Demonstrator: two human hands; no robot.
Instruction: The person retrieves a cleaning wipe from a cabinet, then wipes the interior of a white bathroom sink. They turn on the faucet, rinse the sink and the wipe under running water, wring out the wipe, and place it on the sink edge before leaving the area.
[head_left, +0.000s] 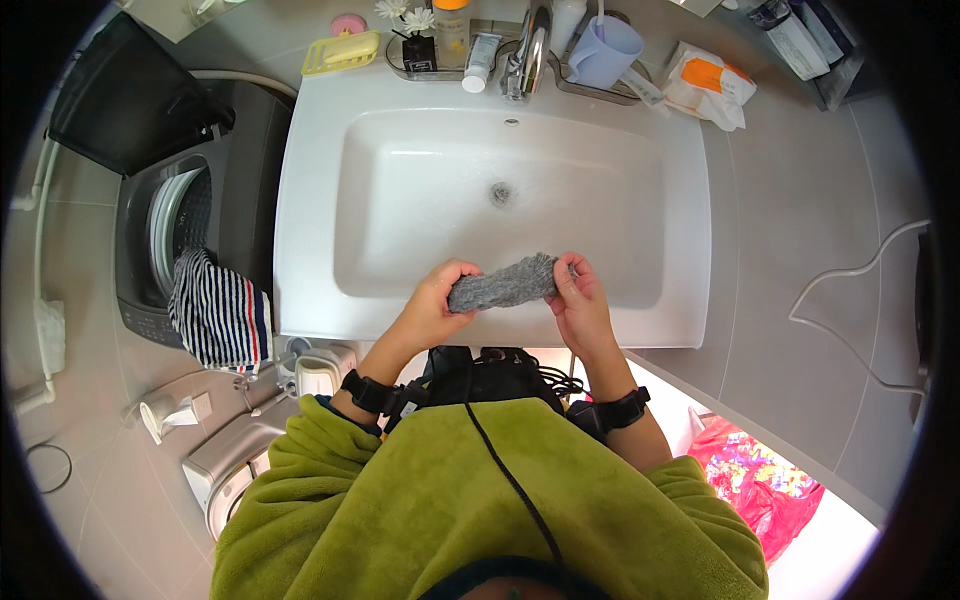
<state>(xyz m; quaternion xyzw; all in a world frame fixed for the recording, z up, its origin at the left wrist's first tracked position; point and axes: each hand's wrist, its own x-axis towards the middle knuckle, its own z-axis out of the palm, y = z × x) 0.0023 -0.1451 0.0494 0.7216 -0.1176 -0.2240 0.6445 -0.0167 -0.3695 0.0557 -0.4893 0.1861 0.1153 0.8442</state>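
Note:
A grey knitted fabric piece (504, 286), perhaps a sock, is stretched between my two hands over the front rim of a white washbasin (304, 247). My left hand (439, 300) grips its left end, thumb on top. At the other end, the thumb and fingers of my right hand (577, 296) pinch the edge. Below them the basin bowl slopes to a drain (501, 195), which looks wet around it. The chrome faucet (527, 56) stands at the back, and no stream of water shows under it.
On the left a dark washing machine (251, 187) has its lid (135, 94) raised, with a striped cloth (221, 311) draped over its front edge. Along the back rim are a yellow soap dish (319, 60), a tube (481, 61), a light-blue mug (606, 52) and a tissue pack (709, 86).

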